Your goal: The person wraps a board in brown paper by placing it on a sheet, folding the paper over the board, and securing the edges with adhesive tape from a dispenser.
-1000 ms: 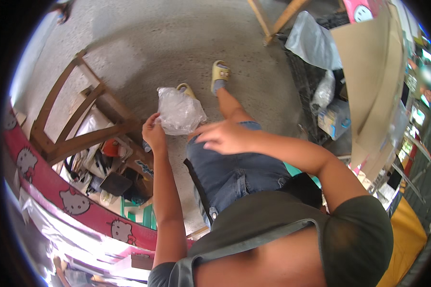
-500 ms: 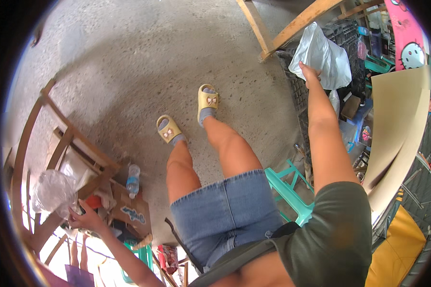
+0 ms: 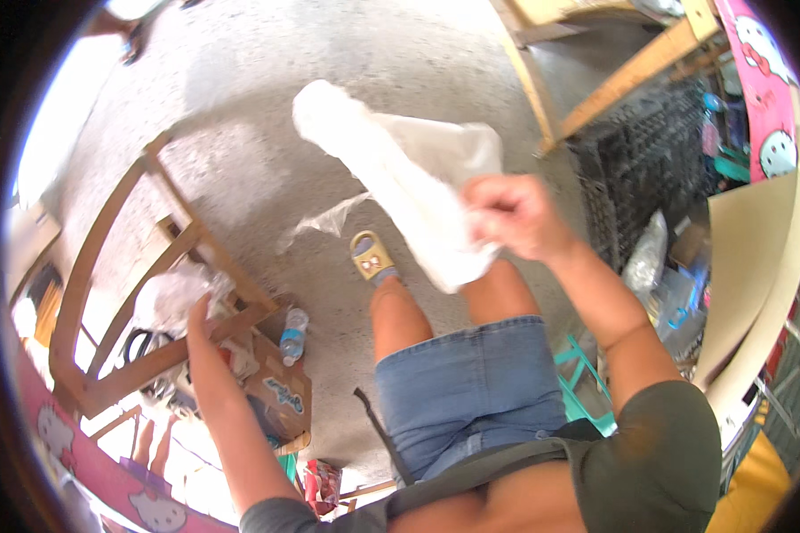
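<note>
A white plastic bag (image 3: 396,191) hangs stretched out and blurred in front of my legs, and my right hand (image 3: 517,218) grips it by its near right end. Some thin see-through plastic trails from its left side. My left hand (image 3: 201,324) is at a crumpled clear plastic bag (image 3: 173,298) beside the curved wooden frame (image 3: 89,266). The thumb side of that hand shows against the plastic, and its other fingers are mostly hidden.
A water bottle (image 3: 294,336) stands by a cardboard box (image 3: 280,386) at left. To the right are a black plastic crate (image 3: 636,164), a bent cardboard sheet (image 3: 751,275) and a green stool (image 3: 587,391). Wooden legs (image 3: 587,111) rise at far right; another person's foot (image 3: 132,44) shows far left.
My right hand has brought the white bag from above the black crate leftward and nearer, over my legs. My left hand and the clear bag have risen slightly. The view has shifted.
</note>
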`<action>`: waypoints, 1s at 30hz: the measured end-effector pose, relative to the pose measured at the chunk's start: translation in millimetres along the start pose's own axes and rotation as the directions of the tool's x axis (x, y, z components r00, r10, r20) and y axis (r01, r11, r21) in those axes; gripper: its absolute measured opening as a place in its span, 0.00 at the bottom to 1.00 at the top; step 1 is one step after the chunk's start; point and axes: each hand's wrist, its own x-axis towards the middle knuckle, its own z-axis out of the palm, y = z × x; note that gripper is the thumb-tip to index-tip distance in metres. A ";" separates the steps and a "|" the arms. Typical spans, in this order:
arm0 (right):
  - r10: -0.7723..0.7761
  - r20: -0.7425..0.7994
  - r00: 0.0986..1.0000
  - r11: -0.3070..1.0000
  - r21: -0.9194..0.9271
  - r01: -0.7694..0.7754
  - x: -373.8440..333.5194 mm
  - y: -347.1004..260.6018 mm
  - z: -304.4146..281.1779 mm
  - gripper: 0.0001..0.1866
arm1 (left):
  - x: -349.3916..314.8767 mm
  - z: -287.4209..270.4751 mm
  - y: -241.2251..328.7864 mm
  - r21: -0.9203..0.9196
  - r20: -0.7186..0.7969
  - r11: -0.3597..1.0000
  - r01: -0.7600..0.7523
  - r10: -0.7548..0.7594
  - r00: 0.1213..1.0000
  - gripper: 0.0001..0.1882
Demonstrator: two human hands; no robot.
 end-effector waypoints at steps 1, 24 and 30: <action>-0.056 -0.078 0.995 0.995 0.080 0.062 -1.2 -10.7 -0.3 0.03 | -4.0 -15.4 -7.6 -0.295 -0.014 0.933 0.207 -0.221 0.975 0.37; -0.757 0.034 0.653 0.212 -0.932 0.295 31.0 -191.7 89.9 0.33 | -190.2 -49.6 542.6 -0.793 -0.604 0.053 -0.607 0.053 0.795 0.37; -0.752 -0.224 0.619 0.369 -0.922 0.115 55.3 -227.7 69.3 0.39 | -245.3 -120.2 557.9 -0.719 -0.653 0.299 -0.627 0.020 0.757 0.34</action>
